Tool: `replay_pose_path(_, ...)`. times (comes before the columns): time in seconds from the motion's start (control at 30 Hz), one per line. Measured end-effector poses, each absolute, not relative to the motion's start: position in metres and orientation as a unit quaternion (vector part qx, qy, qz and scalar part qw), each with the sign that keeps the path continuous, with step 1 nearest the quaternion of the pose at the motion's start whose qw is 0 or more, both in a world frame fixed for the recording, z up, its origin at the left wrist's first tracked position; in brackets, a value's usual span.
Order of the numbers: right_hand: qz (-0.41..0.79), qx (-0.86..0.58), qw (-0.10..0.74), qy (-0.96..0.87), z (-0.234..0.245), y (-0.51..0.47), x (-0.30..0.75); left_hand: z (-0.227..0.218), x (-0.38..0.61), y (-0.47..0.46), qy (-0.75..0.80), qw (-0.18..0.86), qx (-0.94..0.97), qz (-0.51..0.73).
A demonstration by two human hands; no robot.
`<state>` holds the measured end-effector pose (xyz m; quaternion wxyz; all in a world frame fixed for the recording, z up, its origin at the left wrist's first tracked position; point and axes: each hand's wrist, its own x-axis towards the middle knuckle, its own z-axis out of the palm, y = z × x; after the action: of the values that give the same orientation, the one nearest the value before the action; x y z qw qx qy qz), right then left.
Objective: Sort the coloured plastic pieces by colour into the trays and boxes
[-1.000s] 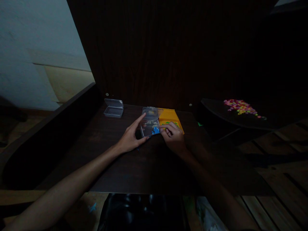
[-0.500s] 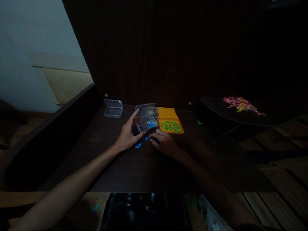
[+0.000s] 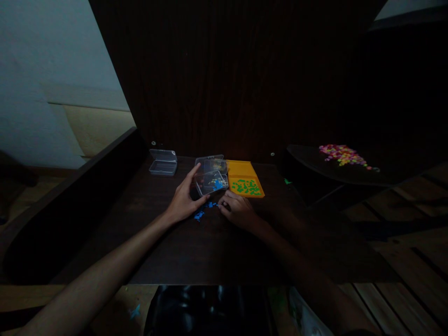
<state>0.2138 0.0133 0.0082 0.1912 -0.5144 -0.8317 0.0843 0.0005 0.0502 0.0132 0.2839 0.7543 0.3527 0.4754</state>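
My left hand (image 3: 185, 199) grips the left side of a clear plastic box (image 3: 203, 185), thumb at its front and fingers along its side. The box is tilted, with blue bits inside its right part. Small blue paper pieces (image 3: 199, 215) lie on the dark table just in front of it. My right hand (image 3: 238, 207) rests beside these, its thumb and fingers closed together; whatever they pinch is too small to make out. Right of the clear box stands an open yellow box (image 3: 261, 192) holding green pieces (image 3: 247, 187).
An open, clear plastic case (image 3: 163, 167) sits at the table's back left. On a dark shelf (image 3: 304, 161) to the right lies a heap of multicoloured beads (image 3: 345, 155). A raised side board (image 3: 70, 200) borders the table's left, and a tall dark panel (image 3: 224, 84) its back.
The view has shifted slightly, so everything sits a little lower and further left. My right fingers have drawn closer together beside the blue pieces. My left hand keeps its hold on the clear box.
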Motion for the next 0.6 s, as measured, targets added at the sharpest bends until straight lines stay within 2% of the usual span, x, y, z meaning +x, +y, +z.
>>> replay_pose_path(0.33, 0.136, -0.481, 0.313, -0.808, 0.021, 0.013, 0.218, 0.014, 0.001, 0.049, 0.348, 0.282, 0.758, 0.474)
replay_pose_path(0.47, 0.112, -0.469, 0.364, -0.797, 0.029, 0.012, 0.221, 0.012, 0.002, 0.047, 0.338, 0.286, 0.765, 0.467)
replay_pose_path(0.6, 0.081, -0.497, 0.375, -0.778, 0.03, 0.015, 0.226, 0.01, 0.004, 0.043, 0.319, 0.299, 0.787, 0.436)
